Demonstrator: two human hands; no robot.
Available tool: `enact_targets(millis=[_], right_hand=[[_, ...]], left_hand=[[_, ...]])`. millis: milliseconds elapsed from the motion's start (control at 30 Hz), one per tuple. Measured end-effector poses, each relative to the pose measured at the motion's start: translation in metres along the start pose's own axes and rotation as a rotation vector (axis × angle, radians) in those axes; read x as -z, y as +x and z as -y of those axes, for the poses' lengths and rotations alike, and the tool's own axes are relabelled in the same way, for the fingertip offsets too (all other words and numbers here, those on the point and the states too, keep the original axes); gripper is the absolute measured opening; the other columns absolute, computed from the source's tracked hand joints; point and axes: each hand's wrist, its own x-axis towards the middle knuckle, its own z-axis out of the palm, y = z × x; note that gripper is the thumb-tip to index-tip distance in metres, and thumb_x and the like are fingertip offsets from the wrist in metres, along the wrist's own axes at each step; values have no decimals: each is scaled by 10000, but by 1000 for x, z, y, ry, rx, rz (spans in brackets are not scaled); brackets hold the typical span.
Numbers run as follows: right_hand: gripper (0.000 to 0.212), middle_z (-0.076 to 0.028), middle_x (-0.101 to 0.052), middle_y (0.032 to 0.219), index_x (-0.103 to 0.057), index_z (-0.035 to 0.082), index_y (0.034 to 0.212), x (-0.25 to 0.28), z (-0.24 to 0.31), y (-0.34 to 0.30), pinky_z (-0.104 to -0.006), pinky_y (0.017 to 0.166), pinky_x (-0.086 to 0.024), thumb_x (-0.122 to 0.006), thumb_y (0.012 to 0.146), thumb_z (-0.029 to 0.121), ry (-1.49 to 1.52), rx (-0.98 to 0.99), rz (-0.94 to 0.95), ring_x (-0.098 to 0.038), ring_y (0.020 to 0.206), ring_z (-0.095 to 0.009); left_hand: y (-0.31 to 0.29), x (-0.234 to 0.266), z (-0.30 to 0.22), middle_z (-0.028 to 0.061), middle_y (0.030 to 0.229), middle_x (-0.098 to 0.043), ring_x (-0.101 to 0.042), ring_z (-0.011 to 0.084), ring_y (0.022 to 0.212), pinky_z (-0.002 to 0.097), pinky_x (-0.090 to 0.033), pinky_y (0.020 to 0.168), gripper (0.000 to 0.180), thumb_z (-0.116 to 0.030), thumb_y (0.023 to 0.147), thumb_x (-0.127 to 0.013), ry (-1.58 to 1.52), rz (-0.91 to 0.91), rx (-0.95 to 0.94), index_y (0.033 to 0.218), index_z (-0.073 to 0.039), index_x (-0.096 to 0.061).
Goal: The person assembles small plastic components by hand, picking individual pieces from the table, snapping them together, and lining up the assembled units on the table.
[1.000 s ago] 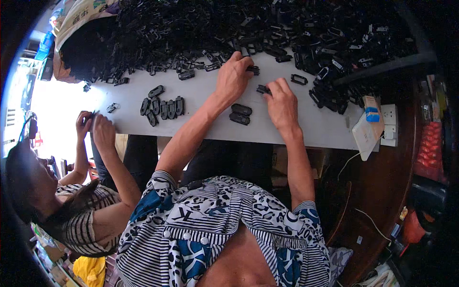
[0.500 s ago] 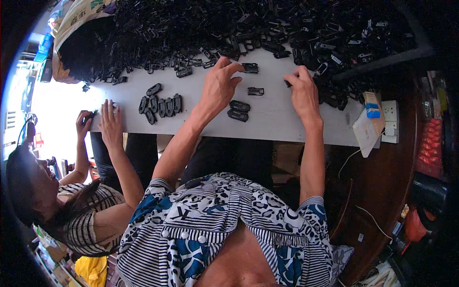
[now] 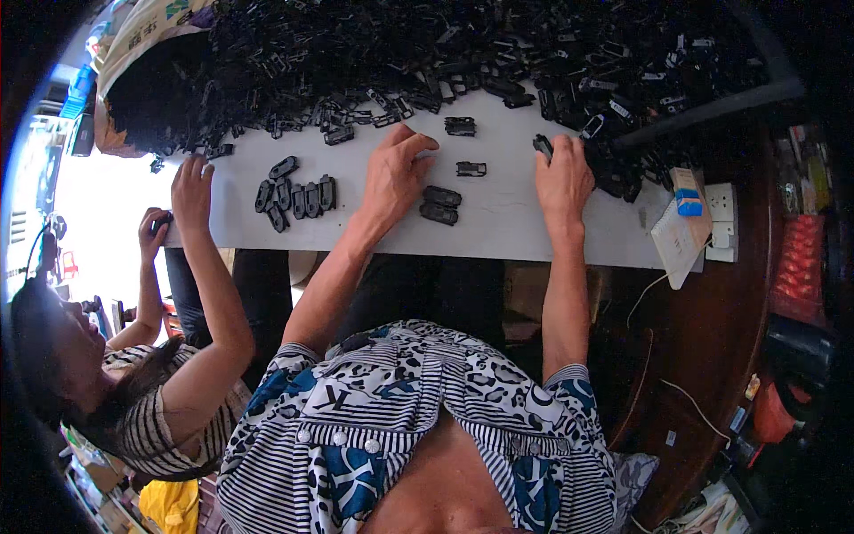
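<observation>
My left hand [image 3: 397,175] hovers over the white table with its thumb and index finger apart and nothing between them. Just right of its fingertips lie a small black plastic part [image 3: 460,126] and another one with a rectangular opening [image 3: 471,168]. Two black oblong parts [image 3: 440,205] rest side by side nearer to me. Further right, my right hand [image 3: 565,178] pinches a small black oblong part [image 3: 542,145] between thumb and fingers; the grip is partly hidden. A group of several black oblong parts [image 3: 300,196] lies left of my left forearm.
A large heap of black parts [image 3: 356,62] covers the far side of the table [image 3: 507,236], spilling from a sack [image 3: 133,58]. A co-worker [image 3: 196,214] sits at the left, holding a dark part. A notepad [image 3: 680,238], blue box [image 3: 688,203] and power strip [image 3: 721,209] sit at the right.
My left hand has drawn back left, away from the far part it was touching. My right hand has turned, and the black part now shows at its fingertips. The co-worker's nearer hand reached forward.
</observation>
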Motion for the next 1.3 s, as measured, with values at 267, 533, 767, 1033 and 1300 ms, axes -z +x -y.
enact_targets(millis=[267,533,767,1033,1300], right_hand=[[261,-103,-587,966,-651,31,981,21,41,-15,-396,754,-524,-750,740,49,486,403,202,-639,883,-301],[311,-102,-575,954,-643,22,976,15,50,-13,-399,747,-528,-776,695,6,414,548,183,-642,890,-290],[275,-119,-573,963,-625,5,947,-4,55,-18,-428,765,-526,-768,712,-5,424,516,211,-640,907,-326],[234,-130,-573,1000,-649,18,1025,5,64,-21,-403,754,-499,-705,799,45,461,487,357,-624,891,-350],[199,-118,-589,935,-656,14,992,-26,68,37,-391,742,-499,-700,804,58,390,435,124,-631,853,-312]], left_hand=[[-3,-5,14,114,941,-614,-631,286,826,359,-508,720,185,-3,791,-690,30,-91,-72,966,-61,-706],[-1,-8,14,105,938,-617,-638,267,822,348,-512,722,171,-14,786,-699,30,-83,-46,953,-52,-709],[0,-10,13,104,930,-620,-637,271,824,355,-509,722,159,-13,790,-698,6,-89,-43,945,-47,-708],[5,-5,12,116,922,-611,-631,276,783,363,-503,697,201,-13,809,-685,-6,-90,-71,1006,-52,-689],[35,-17,5,123,934,-609,-629,276,751,377,-498,668,276,-59,797,-728,99,-91,-66,1064,-64,-657]])
